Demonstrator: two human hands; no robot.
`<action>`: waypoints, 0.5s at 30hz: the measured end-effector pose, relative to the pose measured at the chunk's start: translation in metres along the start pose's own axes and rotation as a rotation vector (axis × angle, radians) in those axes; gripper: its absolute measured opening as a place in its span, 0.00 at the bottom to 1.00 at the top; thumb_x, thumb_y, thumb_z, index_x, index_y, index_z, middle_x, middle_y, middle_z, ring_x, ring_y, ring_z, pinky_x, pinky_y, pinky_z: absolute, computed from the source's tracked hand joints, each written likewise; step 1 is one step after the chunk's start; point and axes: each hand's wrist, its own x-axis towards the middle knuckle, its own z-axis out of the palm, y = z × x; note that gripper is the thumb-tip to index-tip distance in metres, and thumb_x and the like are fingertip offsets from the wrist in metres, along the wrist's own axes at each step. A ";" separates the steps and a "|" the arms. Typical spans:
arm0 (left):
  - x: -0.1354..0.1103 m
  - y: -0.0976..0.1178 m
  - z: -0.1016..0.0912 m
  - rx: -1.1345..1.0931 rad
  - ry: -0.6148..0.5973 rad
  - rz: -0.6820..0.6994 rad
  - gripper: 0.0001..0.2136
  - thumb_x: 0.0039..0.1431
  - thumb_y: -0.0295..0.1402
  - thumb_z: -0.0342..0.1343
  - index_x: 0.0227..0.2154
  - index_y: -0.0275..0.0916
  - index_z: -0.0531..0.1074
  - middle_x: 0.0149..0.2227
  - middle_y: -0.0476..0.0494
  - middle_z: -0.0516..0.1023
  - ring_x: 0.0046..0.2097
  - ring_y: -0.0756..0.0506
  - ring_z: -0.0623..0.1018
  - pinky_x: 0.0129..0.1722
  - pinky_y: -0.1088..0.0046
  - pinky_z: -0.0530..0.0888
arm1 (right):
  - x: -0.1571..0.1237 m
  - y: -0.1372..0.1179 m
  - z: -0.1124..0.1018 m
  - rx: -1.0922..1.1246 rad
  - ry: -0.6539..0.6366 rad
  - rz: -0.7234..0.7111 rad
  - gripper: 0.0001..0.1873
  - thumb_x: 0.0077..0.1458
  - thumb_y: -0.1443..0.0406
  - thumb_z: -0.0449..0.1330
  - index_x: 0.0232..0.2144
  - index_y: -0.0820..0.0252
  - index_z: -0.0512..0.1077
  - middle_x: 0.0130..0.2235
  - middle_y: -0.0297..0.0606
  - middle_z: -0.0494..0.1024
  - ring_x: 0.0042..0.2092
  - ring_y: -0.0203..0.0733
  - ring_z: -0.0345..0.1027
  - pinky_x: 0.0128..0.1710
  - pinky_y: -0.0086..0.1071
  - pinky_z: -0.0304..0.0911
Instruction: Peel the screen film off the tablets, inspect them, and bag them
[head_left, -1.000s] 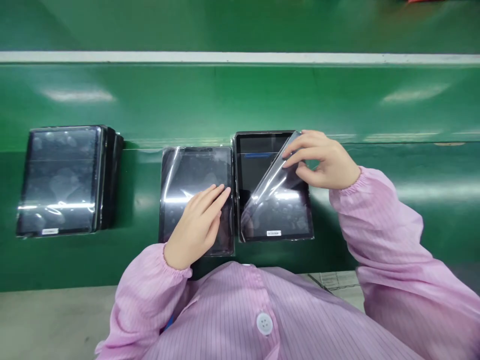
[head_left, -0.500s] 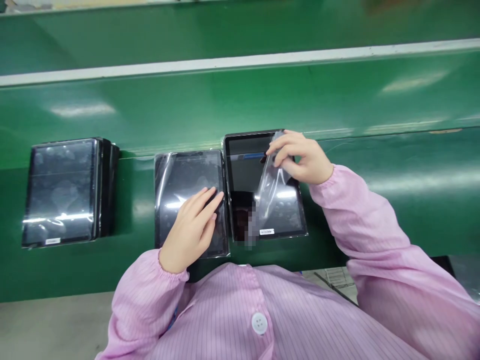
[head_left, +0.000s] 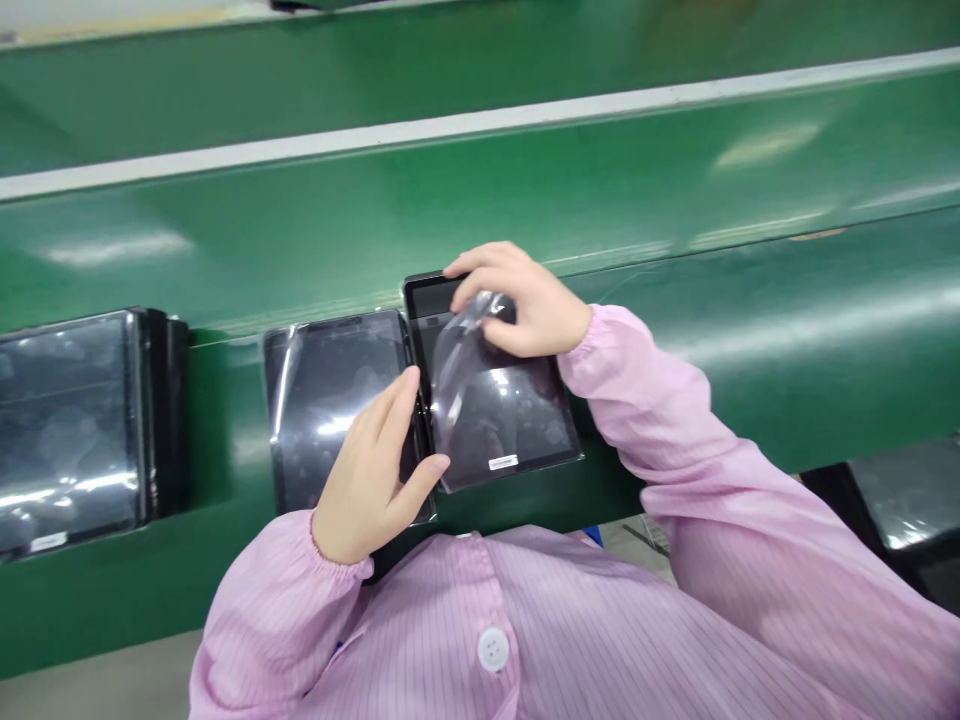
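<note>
Film pinched by right hand, veiling tablet; stack far left.

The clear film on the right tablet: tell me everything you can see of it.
The clear film is a thin, glossy, transparent plastic sheet, crumpled and catching light. It is lifted off most of the right tablet, bowing in an arc over the left half of the dark screen. The right hand pinches its far end above the tablet's far edge. Its near end meets the tablet's near-left corner, beside the thumb of the left hand; contact there cannot be told.
</note>
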 end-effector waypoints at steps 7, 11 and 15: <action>0.012 -0.003 0.016 0.274 -0.059 -0.012 0.34 0.67 0.41 0.52 0.71 0.40 0.46 0.56 0.27 0.70 0.55 0.29 0.75 0.52 0.45 0.74 | 0.010 0.010 -0.004 -0.174 -0.273 0.139 0.33 0.50 0.71 0.61 0.60 0.61 0.66 0.59 0.47 0.72 0.61 0.56 0.61 0.64 0.60 0.42; 0.011 -0.010 0.016 0.348 -0.038 0.010 0.35 0.65 0.43 0.55 0.71 0.49 0.47 0.67 0.27 0.57 0.65 0.22 0.63 0.56 0.37 0.69 | 0.020 0.009 -0.025 -0.286 -0.315 0.168 0.07 0.59 0.70 0.59 0.39 0.62 0.76 0.48 0.43 0.79 0.54 0.51 0.68 0.57 0.47 0.54; 0.013 -0.015 0.012 0.373 -0.068 -0.006 0.38 0.63 0.46 0.57 0.71 0.49 0.47 0.72 0.28 0.48 0.69 0.18 0.54 0.59 0.32 0.65 | 0.024 -0.019 -0.046 -0.169 -0.332 0.170 0.04 0.59 0.69 0.62 0.37 0.62 0.76 0.34 0.36 0.80 0.41 0.44 0.73 0.44 0.38 0.62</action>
